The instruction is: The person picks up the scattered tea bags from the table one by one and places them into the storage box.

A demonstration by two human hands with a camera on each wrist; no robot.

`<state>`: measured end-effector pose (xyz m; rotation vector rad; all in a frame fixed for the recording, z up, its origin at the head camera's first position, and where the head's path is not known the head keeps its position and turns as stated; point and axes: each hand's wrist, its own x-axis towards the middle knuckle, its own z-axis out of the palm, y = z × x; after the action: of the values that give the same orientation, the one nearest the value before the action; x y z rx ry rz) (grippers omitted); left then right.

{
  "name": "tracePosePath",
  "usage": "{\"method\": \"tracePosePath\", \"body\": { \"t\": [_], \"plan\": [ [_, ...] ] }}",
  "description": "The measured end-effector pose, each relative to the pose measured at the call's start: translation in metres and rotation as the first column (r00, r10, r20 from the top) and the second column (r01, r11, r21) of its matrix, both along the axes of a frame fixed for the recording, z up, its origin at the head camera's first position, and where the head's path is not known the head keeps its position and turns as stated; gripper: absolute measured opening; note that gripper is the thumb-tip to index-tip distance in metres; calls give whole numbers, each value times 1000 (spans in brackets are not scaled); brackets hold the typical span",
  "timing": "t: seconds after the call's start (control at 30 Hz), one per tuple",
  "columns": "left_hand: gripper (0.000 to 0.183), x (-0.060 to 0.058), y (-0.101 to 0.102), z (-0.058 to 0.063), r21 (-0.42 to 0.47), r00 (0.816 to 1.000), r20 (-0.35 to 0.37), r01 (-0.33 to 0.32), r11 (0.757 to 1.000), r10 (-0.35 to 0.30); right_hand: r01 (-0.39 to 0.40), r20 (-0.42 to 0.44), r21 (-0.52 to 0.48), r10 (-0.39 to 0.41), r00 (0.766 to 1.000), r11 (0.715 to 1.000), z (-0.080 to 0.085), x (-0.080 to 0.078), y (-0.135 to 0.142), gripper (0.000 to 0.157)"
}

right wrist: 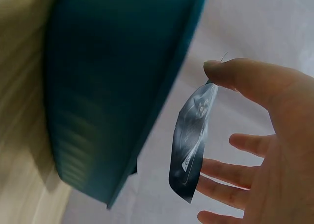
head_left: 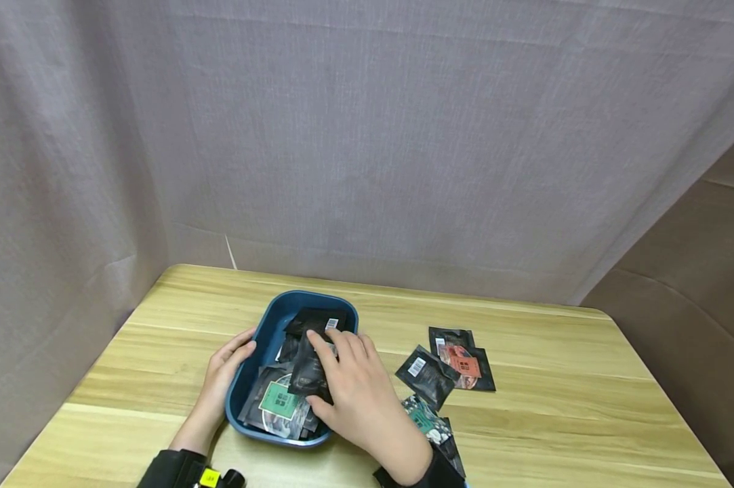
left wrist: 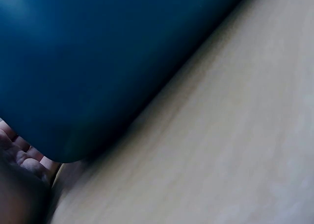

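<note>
A dark blue plastic bin (head_left: 273, 339) sits on the table, partly filled with black foil sachets. My left hand (head_left: 223, 369) rests against its left outer side, fingers extended along the wall; in the left wrist view the bin (left wrist: 98, 62) hides most of that hand. Over the bin's right side, my right hand (head_left: 360, 390) holds a black sachet (head_left: 308, 371) by its edges, between thumb and fingers. The right wrist view shows this sachet (right wrist: 189, 140) slightly bent, above the rim. Below it in the bin lies a sachet with a green label (head_left: 279, 400).
Right of the bin lie several loose sachets: a black one with a white barcode (head_left: 426, 376), one with a red label (head_left: 464, 366), and a green-patterned one (head_left: 424, 420) partly behind the right wrist. Grey cloth (head_left: 367, 149) hangs behind the wooden table (head_left: 556, 407).
</note>
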<state>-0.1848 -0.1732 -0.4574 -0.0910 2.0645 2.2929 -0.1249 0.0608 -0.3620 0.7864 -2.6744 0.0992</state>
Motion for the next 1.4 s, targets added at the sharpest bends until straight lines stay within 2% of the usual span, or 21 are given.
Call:
{"method": "tracePosePath", "body": {
  "t": [0.4,0.7,1.07,1.4],
  "plan": [
    [51,0,0,1,9,1000,-5,5,1000,-5,-45,40,30,43,998,999,-14,3,-12,95],
    [50,0,0,1,10,1000,-17,15,1000,-15,-40,56,41,37,998,998,-22,3,-15,92],
    [49,0,2,0,31,1000,-7,1,1000,-1,-38,100,56,32,994,998,-26,3,-16,92],
    [49,0,2,1,23,1000,-18,0,1000,1,-57,72,55,53,996,997,-25,5,-16,88]
  ]
}}
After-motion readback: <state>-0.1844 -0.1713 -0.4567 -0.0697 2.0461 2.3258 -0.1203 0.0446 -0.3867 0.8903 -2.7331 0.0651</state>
